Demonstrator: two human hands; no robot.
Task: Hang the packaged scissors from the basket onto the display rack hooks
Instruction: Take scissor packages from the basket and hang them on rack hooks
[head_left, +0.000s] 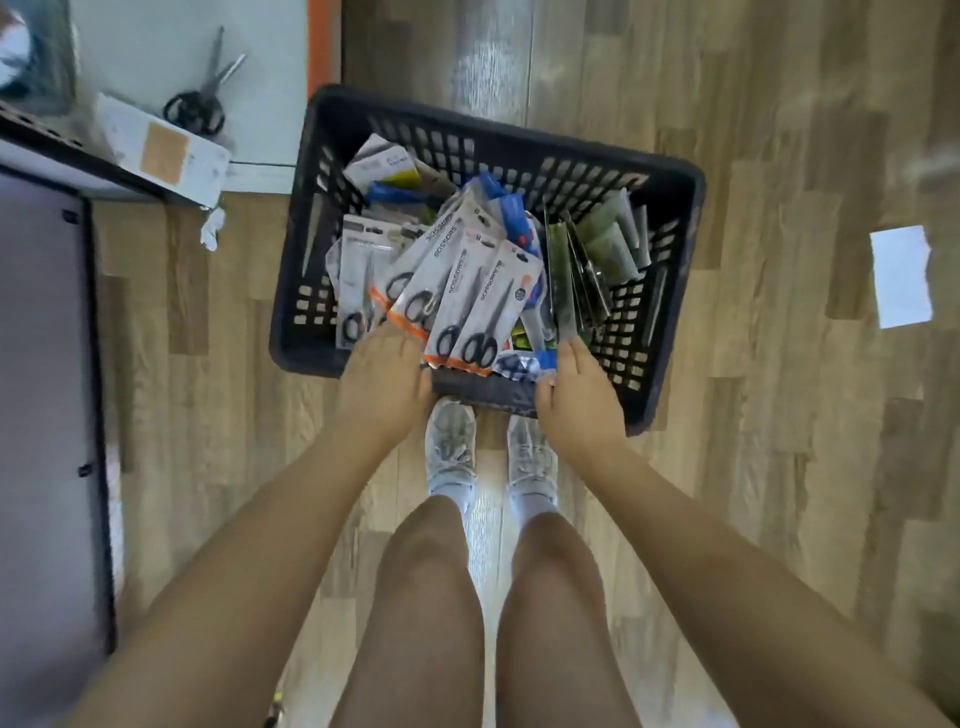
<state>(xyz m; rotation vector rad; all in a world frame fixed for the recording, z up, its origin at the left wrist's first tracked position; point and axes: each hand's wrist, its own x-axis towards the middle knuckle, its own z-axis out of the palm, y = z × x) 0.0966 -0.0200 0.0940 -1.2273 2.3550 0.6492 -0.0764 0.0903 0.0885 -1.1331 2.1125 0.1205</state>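
A black perforated plastic basket (670, 208) sits on the wood-plank floor (779, 467), in front of the person's pale sneakers (451, 447). Inside it lies a loose fan of carded scissors packages with white fronts and orange bottom strips (467, 306), black handles showing through; under and beside them are blue-and-white packs (511, 210) and a row of greenish upright packets (597, 254), their print too blurred to read. The left hand (382, 374) reaches over the near rim, fingers laid on the lower ends of the scissors packages; whether it grasps one I cannot tell, as the fingertips are hidden. The right hand (576, 387) has its fingers extended against the near ends of the greenish packets. At upper left, bare black-handled scissors (205, 88) lie on a white surface beside a white carton (161, 150). A white paper sheet (901, 275) lies on the floor at right.
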